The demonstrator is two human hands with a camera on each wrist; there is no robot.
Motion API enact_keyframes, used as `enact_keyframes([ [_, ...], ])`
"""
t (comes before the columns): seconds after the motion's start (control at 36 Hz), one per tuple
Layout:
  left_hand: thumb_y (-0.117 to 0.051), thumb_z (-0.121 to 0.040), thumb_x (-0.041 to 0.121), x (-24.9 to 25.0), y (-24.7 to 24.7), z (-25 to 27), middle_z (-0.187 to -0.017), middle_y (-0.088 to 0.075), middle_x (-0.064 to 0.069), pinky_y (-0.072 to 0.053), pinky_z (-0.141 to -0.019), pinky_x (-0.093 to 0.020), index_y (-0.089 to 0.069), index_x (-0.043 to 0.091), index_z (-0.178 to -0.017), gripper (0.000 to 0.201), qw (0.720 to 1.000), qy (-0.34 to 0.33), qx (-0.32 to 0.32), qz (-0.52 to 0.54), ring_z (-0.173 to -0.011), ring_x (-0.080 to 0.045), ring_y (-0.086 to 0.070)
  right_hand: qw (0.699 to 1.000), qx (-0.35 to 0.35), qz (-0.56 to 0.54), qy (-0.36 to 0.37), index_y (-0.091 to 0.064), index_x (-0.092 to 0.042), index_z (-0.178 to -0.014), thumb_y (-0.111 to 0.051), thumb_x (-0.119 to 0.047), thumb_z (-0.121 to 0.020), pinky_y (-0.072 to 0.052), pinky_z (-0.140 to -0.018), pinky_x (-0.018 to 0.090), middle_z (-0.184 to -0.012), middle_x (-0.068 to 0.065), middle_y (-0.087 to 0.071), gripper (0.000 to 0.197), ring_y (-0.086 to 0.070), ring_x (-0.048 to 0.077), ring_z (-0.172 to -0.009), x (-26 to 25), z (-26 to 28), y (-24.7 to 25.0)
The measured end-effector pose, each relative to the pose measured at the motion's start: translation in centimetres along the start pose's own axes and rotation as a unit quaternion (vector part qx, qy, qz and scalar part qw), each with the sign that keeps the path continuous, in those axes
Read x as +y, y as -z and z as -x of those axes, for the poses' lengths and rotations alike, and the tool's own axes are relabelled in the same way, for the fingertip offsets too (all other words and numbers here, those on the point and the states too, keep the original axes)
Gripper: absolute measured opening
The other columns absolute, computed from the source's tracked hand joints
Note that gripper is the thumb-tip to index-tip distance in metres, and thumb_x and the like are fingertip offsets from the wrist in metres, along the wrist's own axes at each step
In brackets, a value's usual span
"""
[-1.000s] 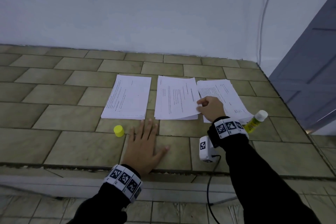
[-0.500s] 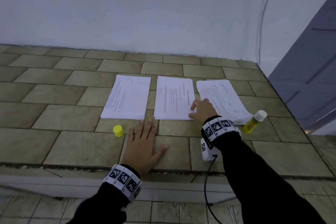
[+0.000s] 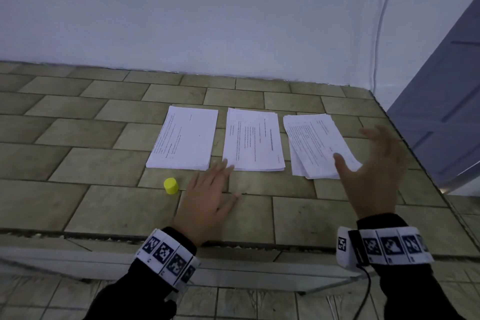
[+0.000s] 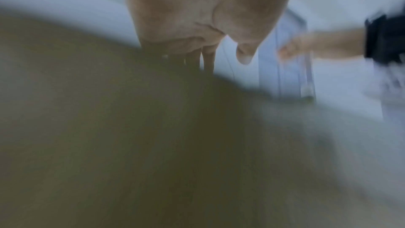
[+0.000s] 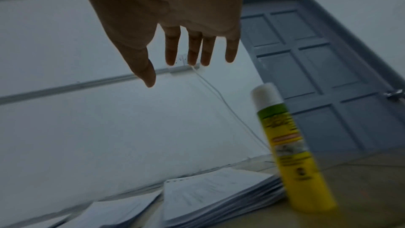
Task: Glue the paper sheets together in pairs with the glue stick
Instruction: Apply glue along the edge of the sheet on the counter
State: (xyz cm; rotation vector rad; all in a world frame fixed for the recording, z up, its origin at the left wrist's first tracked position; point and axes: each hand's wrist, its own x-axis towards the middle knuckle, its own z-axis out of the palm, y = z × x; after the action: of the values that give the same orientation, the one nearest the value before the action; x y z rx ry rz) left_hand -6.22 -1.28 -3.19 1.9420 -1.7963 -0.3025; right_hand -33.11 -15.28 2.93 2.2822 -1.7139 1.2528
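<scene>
Three stacks of printed paper lie side by side on the tiled ledge: left stack (image 3: 181, 138), middle stack (image 3: 253, 140), right stack (image 3: 311, 143). The glue stick's yellow cap (image 3: 171, 186) stands alone just left of my left hand (image 3: 220, 184), which rests flat on the tiles, fingers straight. My right hand (image 3: 363, 153) hovers spread and empty over the right stack's near corner. It hides the glue stick in the head view. In the right wrist view the uncapped yellow-green glue stick (image 5: 293, 148) lies beside the right stack (image 5: 219, 195), below my open right hand (image 5: 175, 61).
A white wall (image 3: 207, 21) closes the ledge at the back, with a thin cable (image 3: 381, 21) running down it. A grey-blue door (image 3: 441, 112) stands at the right end. The ledge's front edge (image 3: 233, 240) runs just under my wrists.
My right hand has let go of the sheet on the middle stack, lifted and swung right with fingers spread, now covering the glue stick. The left hand stays flat.
</scene>
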Motion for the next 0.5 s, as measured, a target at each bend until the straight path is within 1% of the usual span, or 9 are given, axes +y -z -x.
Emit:
enact_keyframes([
  [0.08,-0.019,-0.087,0.070,1.0,2.9,-1.2,-0.159,-0.027,0.003,-0.012,-0.121,-0.045,-0.028,0.023,-0.152,0.080,0.999,0.012,0.041,0.014,-0.148,-0.013,-0.015,0.997,-0.003,-0.002,-0.082,-0.039,-0.001,-0.136,-0.082,-0.023,-0.073,-0.027,-0.109,0.048,-0.142,0.024,-0.039,0.080,-0.036,0.039,-0.131,1.5,0.2,0.4],
  [0.14,-0.020,-0.086,0.069,0.6,4.7,-2.5,-0.159,-0.026,0.001,-0.014,-0.121,-0.045,-0.029,0.020,-0.151,0.082,0.998,0.047,0.049,-0.004,-0.149,-0.017,-0.016,0.988,-0.023,-0.052,-0.147,-0.031,0.004,-0.142,-0.082,-0.021,-0.074,-0.024,-0.111,0.041,-0.144,0.025,-0.035,0.089,-0.033,0.037,-0.134,2.2,0.2,0.5],
  [0.17,-0.024,-0.088,0.068,0.1,5.4,-3.3,-0.160,-0.025,-0.001,-0.015,-0.120,-0.046,-0.029,0.019,-0.152,0.080,0.996,0.072,0.045,-0.022,-0.149,-0.018,-0.016,0.978,-0.036,-0.082,-0.187,-0.028,0.005,-0.142,-0.081,-0.021,-0.076,-0.026,-0.108,0.034,-0.143,0.025,-0.035,0.089,-0.034,0.035,-0.133,2.4,0.1,0.4],
  [0.19,-0.029,-0.093,0.065,-0.7,5.8,-4.3,-0.161,-0.023,-0.003,-0.016,-0.120,-0.047,-0.029,0.018,-0.152,0.076,0.993,0.103,0.037,-0.048,-0.149,-0.020,-0.016,0.967,-0.052,-0.106,-0.228,-0.028,0.006,-0.141,-0.079,-0.021,-0.078,-0.029,-0.100,0.030,-0.139,0.024,-0.039,0.085,-0.038,0.034,-0.129,2.6,0.2,0.4],
  [0.25,-0.035,-0.098,0.058,-2.6,6.1,-5.9,-0.161,-0.020,-0.006,-0.017,-0.119,-0.049,-0.026,0.015,-0.153,0.070,0.979,0.169,0.008,-0.114,-0.149,-0.024,-0.015,0.949,-0.074,-0.120,-0.281,-0.034,0.009,-0.129,-0.076,-0.021,-0.081,-0.034,-0.080,0.031,-0.115,0.022,-0.048,0.071,-0.049,0.033,-0.109,3.0,0.4,0.1],
  [0.31,-0.036,-0.097,0.060,-4.3,5.8,-7.2,-0.162,-0.019,-0.008,-0.018,-0.118,-0.050,-0.024,0.013,-0.152,0.073,0.959,0.228,-0.032,-0.164,-0.149,-0.027,-0.013,0.944,-0.082,-0.119,-0.295,-0.038,0.008,-0.120,-0.074,-0.018,-0.083,-0.032,-0.070,0.032,-0.098,0.015,-0.046,0.057,-0.050,0.029,-0.093,3.4,0.7,-0.4],
  [0.36,-0.038,-0.095,0.064,-5.7,5.1,-7.9,-0.160,-0.020,-0.010,-0.019,-0.116,-0.051,-0.025,0.012,-0.151,0.078,0.941,0.271,-0.074,-0.188,-0.148,-0.030,-0.014,0.944,-0.090,-0.116,-0.296,-0.041,0.006,-0.120,-0.073,-0.014,-0.084,-0.034,-0.070,0.033,-0.098,0.012,-0.046,0.052,-0.048,0.025,-0.090,3.8,1.0,-0.9],
  [0.44,-0.046,-0.089,0.068,-7.2,3.9,-8.4,-0.149,-0.038,-0.011,-0.030,-0.111,-0.051,-0.037,0.013,-0.143,0.078,0.928,0.286,-0.103,-0.216,-0.139,-0.032,-0.031,0.952,-0.105,-0.099,-0.271,-0.047,0.002,-0.119,-0.069,-0.010,-0.085,-0.038,-0.073,0.035,-0.101,0.014,-0.053,0.042,-0.051,0.027,-0.092,4.4,1.2,-1.4],
  [0.5,-0.050,-0.087,0.068,-7.5,3.4,-8.5,-0.140,-0.047,-0.010,-0.037,-0.106,-0.049,-0.042,0.014,-0.138,0.074,0.926,0.283,-0.111,-0.224,-0.129,-0.031,-0.044,0.956,-0.125,-0.078,-0.252,-0.053,0.001,-0.111,-0.067,-0.009,-0.085,-0.035,-0.071,0.032,-0.096,0.013,-0.054,0.031,-0.051,0.028,-0.087,4.4,1.2,-1.6],
])
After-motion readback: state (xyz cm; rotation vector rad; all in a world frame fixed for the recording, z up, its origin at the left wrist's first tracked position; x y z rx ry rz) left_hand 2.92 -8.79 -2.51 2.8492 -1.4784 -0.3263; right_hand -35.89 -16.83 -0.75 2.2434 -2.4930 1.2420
